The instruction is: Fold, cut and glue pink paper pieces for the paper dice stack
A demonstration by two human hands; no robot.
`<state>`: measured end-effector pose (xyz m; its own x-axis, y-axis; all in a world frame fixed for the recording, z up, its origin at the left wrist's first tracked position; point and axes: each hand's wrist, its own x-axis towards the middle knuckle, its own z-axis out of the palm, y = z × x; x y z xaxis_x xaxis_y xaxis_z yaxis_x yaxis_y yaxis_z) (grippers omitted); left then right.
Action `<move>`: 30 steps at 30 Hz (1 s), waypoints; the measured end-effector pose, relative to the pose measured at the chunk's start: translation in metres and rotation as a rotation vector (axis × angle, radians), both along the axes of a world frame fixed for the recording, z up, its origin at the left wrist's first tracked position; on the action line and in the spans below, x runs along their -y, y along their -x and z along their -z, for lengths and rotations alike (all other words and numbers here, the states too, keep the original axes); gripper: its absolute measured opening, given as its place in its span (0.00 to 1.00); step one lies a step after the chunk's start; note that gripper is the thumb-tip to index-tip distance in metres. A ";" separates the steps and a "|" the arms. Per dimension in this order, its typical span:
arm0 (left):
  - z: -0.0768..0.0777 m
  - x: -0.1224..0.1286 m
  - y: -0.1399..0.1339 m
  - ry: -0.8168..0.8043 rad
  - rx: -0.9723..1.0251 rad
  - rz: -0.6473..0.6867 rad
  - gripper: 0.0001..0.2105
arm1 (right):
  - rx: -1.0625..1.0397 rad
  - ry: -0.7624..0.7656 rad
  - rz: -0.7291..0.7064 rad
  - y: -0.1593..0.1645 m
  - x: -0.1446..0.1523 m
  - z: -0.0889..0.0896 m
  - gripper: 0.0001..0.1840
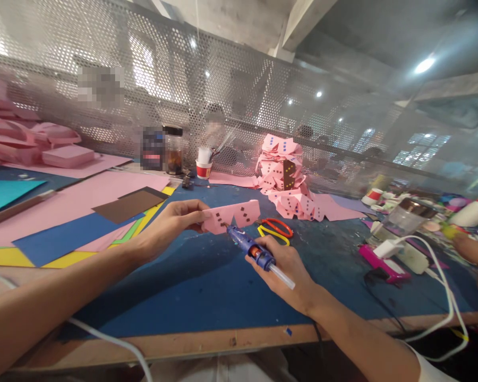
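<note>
Between the fingertips of my left hand (183, 217) is a pink foam piece (245, 213) with a notch and small dark squares on it. My right hand (290, 270) is wrapped round a blue hot glue gun (245, 242), and a clear glue stick (282, 277) sticks out of its back end. The gun's nozzle touches or nearly touches the lower edge of the pink piece; I cannot tell which. Just beyond my right hand lie scissors (279, 229) with red and yellow handles. Similar dotted pink pieces (282, 170) are heaped farther back.
Coloured foam sheets (83, 228) cover the left side. A jar (174, 151) and a paper cup (203, 167) stand near the perforated screen (231, 101). At right are a pink power strip (384, 265), a white cable (448, 297) and another person's hand (468, 244).
</note>
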<state>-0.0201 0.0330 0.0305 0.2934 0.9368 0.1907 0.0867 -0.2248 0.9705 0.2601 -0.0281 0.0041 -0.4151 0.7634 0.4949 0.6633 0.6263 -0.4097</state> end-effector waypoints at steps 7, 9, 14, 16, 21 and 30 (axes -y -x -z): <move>-0.001 0.000 -0.001 -0.010 -0.020 -0.010 0.13 | 0.004 -0.034 -0.011 0.000 0.001 0.000 0.13; -0.002 0.000 -0.001 -0.011 -0.021 -0.010 0.13 | 0.015 -0.036 -0.030 0.001 0.001 0.000 0.13; -0.002 0.001 -0.002 -0.007 -0.009 -0.010 0.13 | 0.029 -0.017 -0.060 0.003 0.002 -0.002 0.11; -0.002 0.001 -0.002 -0.002 -0.009 -0.003 0.12 | 0.027 -0.015 -0.063 0.004 0.002 -0.002 0.11; -0.003 0.001 -0.001 0.003 -0.010 -0.006 0.12 | 0.031 -0.019 -0.055 0.004 0.002 -0.003 0.10; -0.002 0.001 -0.002 0.000 -0.014 -0.009 0.13 | 0.030 -0.003 -0.048 0.003 0.003 -0.003 0.10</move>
